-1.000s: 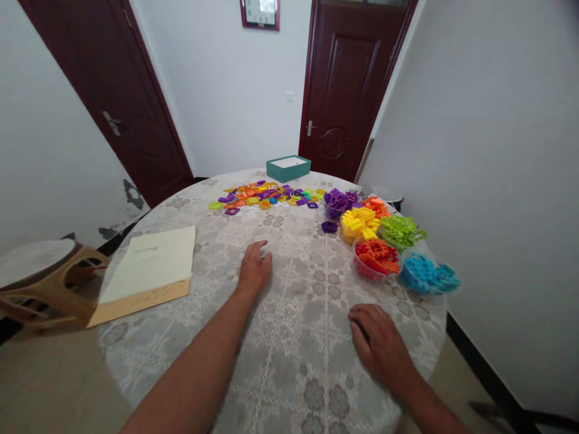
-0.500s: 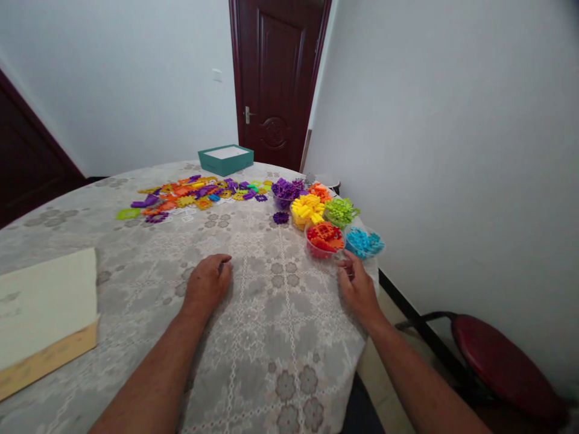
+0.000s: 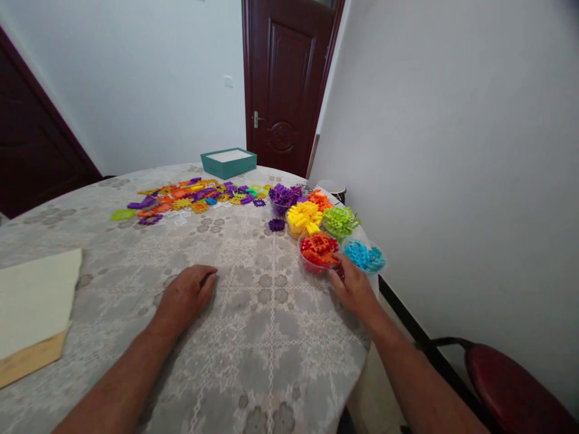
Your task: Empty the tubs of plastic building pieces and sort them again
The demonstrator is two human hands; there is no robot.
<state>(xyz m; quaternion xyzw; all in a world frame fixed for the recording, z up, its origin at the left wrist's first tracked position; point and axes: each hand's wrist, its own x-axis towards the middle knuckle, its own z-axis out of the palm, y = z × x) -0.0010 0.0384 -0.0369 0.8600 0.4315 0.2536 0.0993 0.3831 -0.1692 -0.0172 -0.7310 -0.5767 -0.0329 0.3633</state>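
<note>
My left hand lies flat on the lace tablecloth, fingers stretched out, holding nothing. My right hand is at the table's right edge, its thumb and fingers closed on the near rim of a clear bowl of red plastic pieces. A bowl of blue pieces stands just right of those fingertips. Behind them are bowls of green, yellow, orange and purple pieces. One purple piece lies loose beside the yellow bowl.
Several mixed coloured pieces are spread across the far side of the table. A teal box sits at the far edge. A cream sheet on a board lies at the left. A red stool stands at the lower right beside the wall.
My view has swung to the right. My right hand has moved forward from the bare cloth to the red bowl's rim. My left hand has stayed on the cloth.
</note>
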